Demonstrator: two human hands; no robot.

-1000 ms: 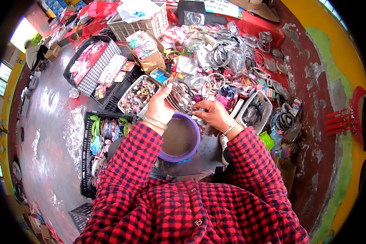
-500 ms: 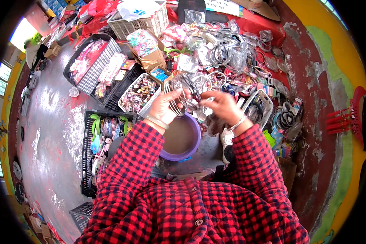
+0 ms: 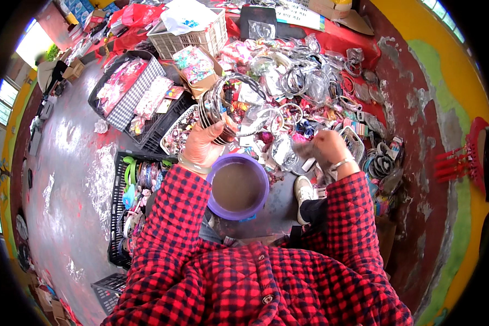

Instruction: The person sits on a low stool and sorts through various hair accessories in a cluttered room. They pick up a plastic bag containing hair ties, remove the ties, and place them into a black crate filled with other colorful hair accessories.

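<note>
Your left hand point(image 3: 204, 144) is closed around a thick stack of silvery metal bangles point(image 3: 217, 106), fingers wrapped through and over the rings, and it now sits higher and further left than it did a second ago, when the stack was held low over the purple bowl point(image 3: 237, 186). The bangles are lifted clear of the bowl and tilted toward the heap of goods on the red cloth point(image 3: 358, 38).

Your right hand point(image 3: 323, 148) has gone the other way. A moment back it met the left at the stack; now it is well apart, out to the right beside the clear plastic packets point(image 3: 282, 152). It is blurred with motion, so you cannot tell whether its fingers are curled on something or loose.

Judging from that split, the stack is gathered in one hand and the other is reaching into the pile, probably for more pieces or a wrapper.

The bowl rests between your forearms, just below the left wrist, with nothing showing inside it. Past the left hand lie a tray of small trinkets point(image 3: 176, 133) and a black crate point(image 3: 130, 179) holding coloured bands on the grey floor point(image 3: 70, 163).
</note>
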